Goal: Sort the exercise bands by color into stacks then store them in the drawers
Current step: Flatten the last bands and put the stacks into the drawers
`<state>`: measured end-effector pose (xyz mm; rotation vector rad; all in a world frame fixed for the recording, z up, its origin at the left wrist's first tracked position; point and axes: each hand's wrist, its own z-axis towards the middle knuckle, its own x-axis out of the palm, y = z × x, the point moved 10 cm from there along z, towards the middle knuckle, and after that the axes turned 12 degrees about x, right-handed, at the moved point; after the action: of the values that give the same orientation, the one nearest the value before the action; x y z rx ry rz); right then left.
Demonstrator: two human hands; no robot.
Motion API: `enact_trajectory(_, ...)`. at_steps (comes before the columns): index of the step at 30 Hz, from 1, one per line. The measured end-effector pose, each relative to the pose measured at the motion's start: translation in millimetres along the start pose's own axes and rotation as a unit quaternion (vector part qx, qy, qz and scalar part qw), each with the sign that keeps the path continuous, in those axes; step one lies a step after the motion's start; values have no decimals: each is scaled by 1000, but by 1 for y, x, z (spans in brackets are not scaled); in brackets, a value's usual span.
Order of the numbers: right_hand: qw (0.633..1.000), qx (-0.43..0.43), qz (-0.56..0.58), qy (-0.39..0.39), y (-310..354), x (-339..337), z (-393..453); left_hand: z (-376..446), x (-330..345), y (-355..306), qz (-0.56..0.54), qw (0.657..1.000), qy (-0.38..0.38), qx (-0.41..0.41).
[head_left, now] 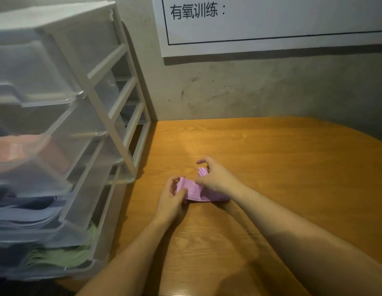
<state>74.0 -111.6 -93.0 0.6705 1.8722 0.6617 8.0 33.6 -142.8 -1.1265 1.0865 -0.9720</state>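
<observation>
On the wooden table (271, 150), near its middle, a stack of pink exercise bands (194, 190) is held between both hands. The left end of the stack is gripped by the left hand (172, 196), with the thumb laid across the top band and the fingers curled round the far edge. The right part of the stack is covered by the right hand (215, 178), whose thumb and fingers are pinched on the upper bands, so that their far ends are fanned upward just beyond the knuckles; its index finger is raised and curved, clear of the bands. White print is seen on the top band but cannot be read. At the left of the scene a white plastic drawer unit (113, 116) is stood against the grey wall (250, 88), with its translucent drawers pulled out toward the near side. Orange bands (19, 150) are seen in one drawer, blue bands (25, 212) in the drawer below it, and green bands (57, 257) in the lowest one. On the wall above the table a white paper sign (271, 24) with printed characters is fixed.
</observation>
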Motion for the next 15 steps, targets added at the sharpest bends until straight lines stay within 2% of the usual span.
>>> enact_trajectory(5, 996, 10, 81, 27, -1, 35, -2, -1, -3, -2, -15, 1000, -10, 0)
enact_trajectory(9, 990, 13, 143, -2, -7, 31, -4, -4, 0, -10, -59, 998, -18, -6)
enact_trajectory(12, 988, 15, 155, 15, -11, 25, -8, -5, 4, -10, -108, 994, -19, -19)
enact_trajectory(15, 989, 1, 144, 35, -14, 24, -14, -2, 1, -6, -52, 998, -6, -19)
